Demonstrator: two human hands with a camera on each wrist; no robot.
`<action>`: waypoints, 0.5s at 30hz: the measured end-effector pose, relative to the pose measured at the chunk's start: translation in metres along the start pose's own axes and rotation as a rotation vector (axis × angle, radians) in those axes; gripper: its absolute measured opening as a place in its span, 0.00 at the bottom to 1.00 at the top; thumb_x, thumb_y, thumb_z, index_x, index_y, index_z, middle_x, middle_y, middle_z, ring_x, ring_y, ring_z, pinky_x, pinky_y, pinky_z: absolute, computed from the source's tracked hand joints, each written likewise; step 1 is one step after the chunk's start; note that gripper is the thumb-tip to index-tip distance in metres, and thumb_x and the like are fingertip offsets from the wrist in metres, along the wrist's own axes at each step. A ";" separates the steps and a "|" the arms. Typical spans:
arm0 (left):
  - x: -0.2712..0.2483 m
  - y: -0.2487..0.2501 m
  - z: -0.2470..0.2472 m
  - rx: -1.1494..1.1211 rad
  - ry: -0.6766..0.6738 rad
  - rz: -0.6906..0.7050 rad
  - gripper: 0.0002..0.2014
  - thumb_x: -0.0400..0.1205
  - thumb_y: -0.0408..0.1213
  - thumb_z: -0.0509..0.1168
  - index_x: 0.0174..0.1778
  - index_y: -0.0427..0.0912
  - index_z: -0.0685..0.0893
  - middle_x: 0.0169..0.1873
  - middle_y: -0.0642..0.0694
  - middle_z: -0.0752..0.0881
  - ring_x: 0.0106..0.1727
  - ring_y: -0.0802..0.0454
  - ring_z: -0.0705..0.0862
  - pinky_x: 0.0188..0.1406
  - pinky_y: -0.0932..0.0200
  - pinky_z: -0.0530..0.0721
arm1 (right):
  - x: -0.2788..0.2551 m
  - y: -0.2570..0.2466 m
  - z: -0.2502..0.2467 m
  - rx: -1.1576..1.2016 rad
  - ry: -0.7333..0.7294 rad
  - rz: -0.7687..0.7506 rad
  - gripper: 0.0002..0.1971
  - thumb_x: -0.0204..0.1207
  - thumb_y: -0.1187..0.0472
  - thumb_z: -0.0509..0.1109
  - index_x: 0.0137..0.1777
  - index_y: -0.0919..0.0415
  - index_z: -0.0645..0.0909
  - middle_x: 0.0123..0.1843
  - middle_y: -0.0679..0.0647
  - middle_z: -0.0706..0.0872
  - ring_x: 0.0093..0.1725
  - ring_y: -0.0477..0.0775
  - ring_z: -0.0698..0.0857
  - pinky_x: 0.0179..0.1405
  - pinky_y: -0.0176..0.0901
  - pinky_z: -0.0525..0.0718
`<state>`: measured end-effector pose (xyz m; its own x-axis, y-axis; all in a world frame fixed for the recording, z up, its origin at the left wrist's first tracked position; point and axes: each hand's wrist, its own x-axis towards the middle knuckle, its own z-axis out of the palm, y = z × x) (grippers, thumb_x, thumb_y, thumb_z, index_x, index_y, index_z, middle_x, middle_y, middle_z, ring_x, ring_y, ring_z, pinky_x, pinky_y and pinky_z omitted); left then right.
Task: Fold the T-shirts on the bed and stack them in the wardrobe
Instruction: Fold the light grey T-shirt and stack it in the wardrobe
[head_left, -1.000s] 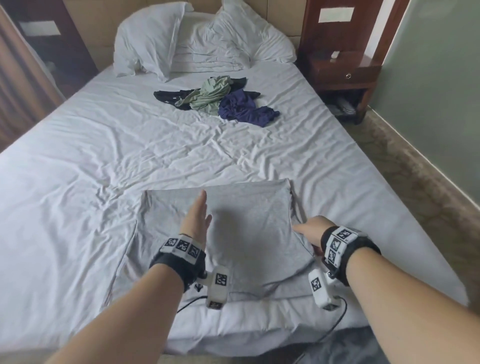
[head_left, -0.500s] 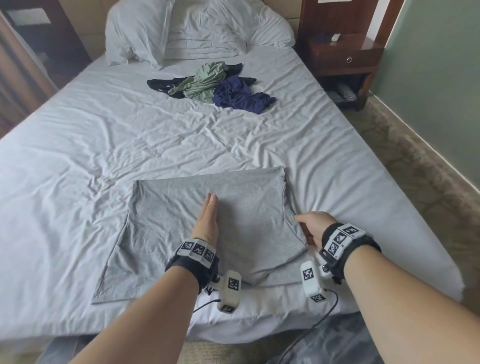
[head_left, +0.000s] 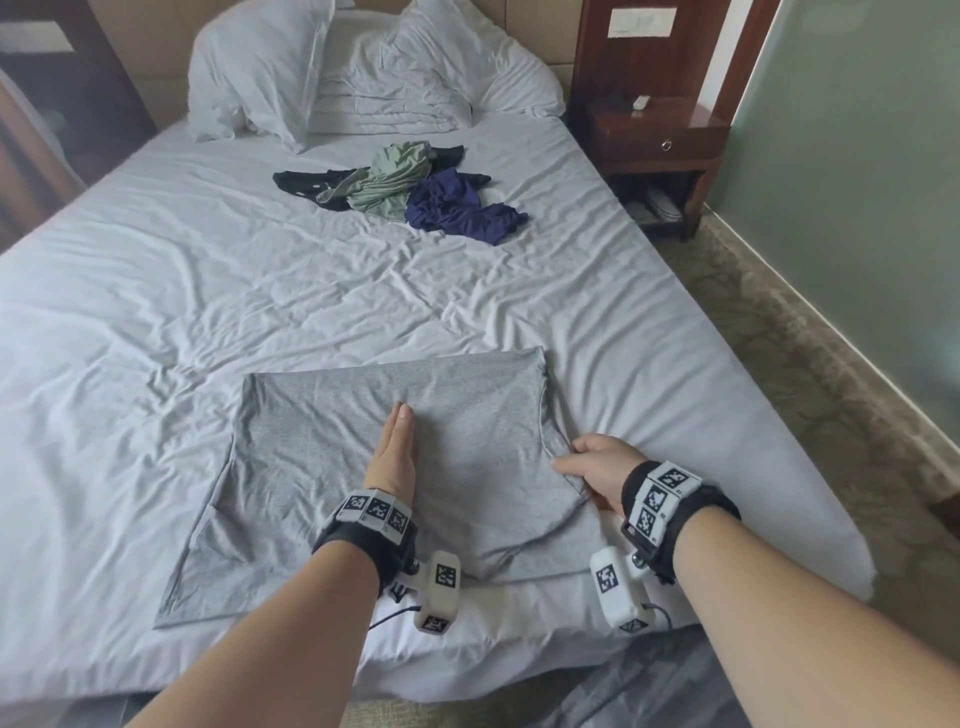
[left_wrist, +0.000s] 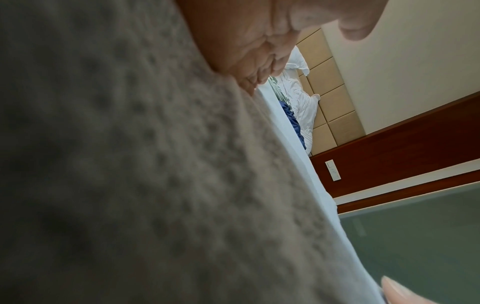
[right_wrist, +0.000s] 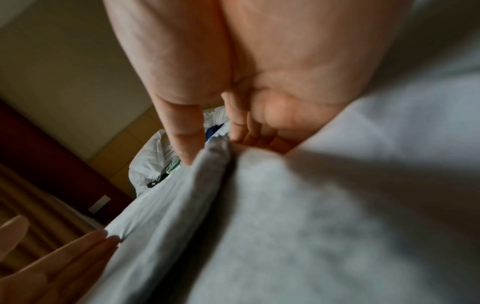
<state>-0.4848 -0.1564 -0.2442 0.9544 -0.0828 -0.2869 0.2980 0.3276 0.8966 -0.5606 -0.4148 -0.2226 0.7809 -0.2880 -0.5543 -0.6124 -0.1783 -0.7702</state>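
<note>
One grey T-shirt (head_left: 332, 447) was spread flat at the near end of the bed (head_left: 156, 291), partly folded. Its long axis was seen to run from the near-left corner toward the far right, with the folded right-hand portion lying over the rest. Three more garments were counted in a crumpled heap further up the bed, near the pillows: a black one (head_left: 301, 183), a pale green one (head_left: 389, 179) and a navy one (head_left: 457, 208), touching and overlapping each other. Two white pillows (head_left: 270, 67) were propped against the headboard. One wooden nightstand (head_left: 660, 135) stood to the right of the bed.

The left hand (head_left: 394, 457) was laid on edge along the middle of the grey shirt, fingers straight and together, pointing away from the person; nothing was gripped by it. The right hand (head_left: 597, 467) was placed at the shirt's right edge, and in the right wrist view the hem was seen pinched between thumb (right_wrist: 182, 127) and curled fingers.
</note>
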 end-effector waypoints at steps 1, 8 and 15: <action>0.002 -0.001 -0.001 0.010 -0.001 -0.004 0.54 0.70 0.70 0.74 0.87 0.45 0.66 0.85 0.54 0.69 0.83 0.62 0.68 0.87 0.57 0.60 | -0.013 -0.007 0.001 -0.023 -0.009 -0.016 0.20 0.57 0.50 0.84 0.49 0.54 0.88 0.45 0.54 0.94 0.50 0.62 0.93 0.57 0.63 0.90; -0.003 0.037 0.005 -0.111 0.007 -0.126 0.36 0.89 0.58 0.58 0.89 0.40 0.61 0.87 0.46 0.64 0.87 0.49 0.63 0.88 0.49 0.60 | -0.051 -0.042 0.012 -0.237 0.083 -0.095 0.09 0.71 0.58 0.75 0.49 0.60 0.89 0.47 0.58 0.93 0.49 0.60 0.92 0.55 0.53 0.90; -0.019 0.141 -0.063 0.247 0.102 -0.175 0.20 0.88 0.48 0.66 0.61 0.32 0.85 0.56 0.36 0.89 0.52 0.42 0.88 0.54 0.47 0.89 | -0.085 -0.160 0.087 -0.178 0.131 -0.265 0.06 0.77 0.64 0.71 0.40 0.63 0.84 0.33 0.56 0.83 0.31 0.54 0.81 0.26 0.36 0.73</action>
<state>-0.4625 -0.0498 -0.1337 0.8852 -0.0186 -0.4649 0.4649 0.0777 0.8820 -0.5184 -0.2798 -0.0794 0.9003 -0.3264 -0.2880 -0.4112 -0.4208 -0.8086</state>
